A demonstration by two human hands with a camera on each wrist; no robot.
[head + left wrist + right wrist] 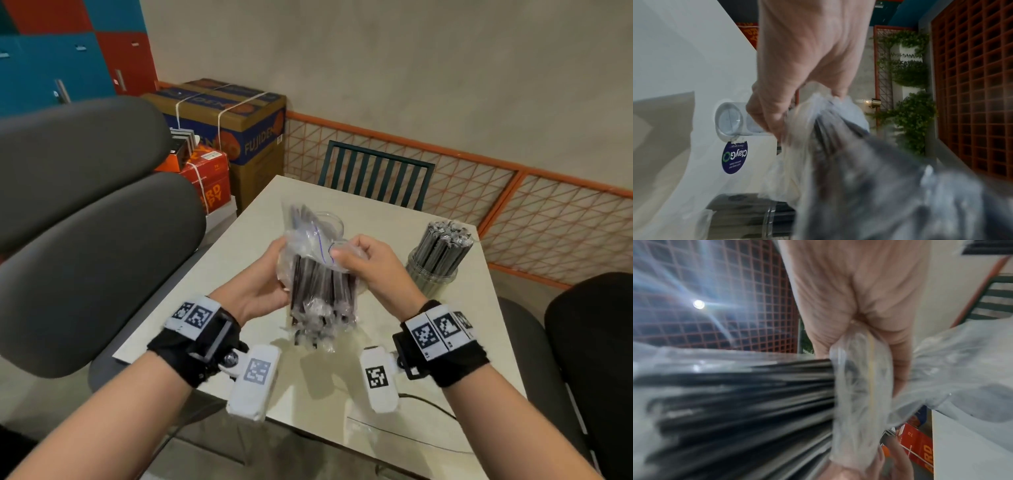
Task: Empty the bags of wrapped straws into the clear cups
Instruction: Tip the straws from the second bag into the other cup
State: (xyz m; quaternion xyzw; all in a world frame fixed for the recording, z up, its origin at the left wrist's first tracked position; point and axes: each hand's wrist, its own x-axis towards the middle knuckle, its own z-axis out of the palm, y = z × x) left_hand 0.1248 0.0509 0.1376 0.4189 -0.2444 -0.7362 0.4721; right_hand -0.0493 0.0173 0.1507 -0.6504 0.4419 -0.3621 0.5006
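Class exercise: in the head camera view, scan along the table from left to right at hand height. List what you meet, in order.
Left hand → bag of wrapped straws, held by both hands → right hand → clear cup filled with straws, standing on the table.

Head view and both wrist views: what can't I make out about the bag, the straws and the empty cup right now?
- Empty clear cup: head view, mostly hidden behind the bag.
- Wrapped straws count: wrist views blurred; head view too small.
- Left hand fingers: hidden behind the bag in head view.
- Full cup base: cut off in left wrist view.
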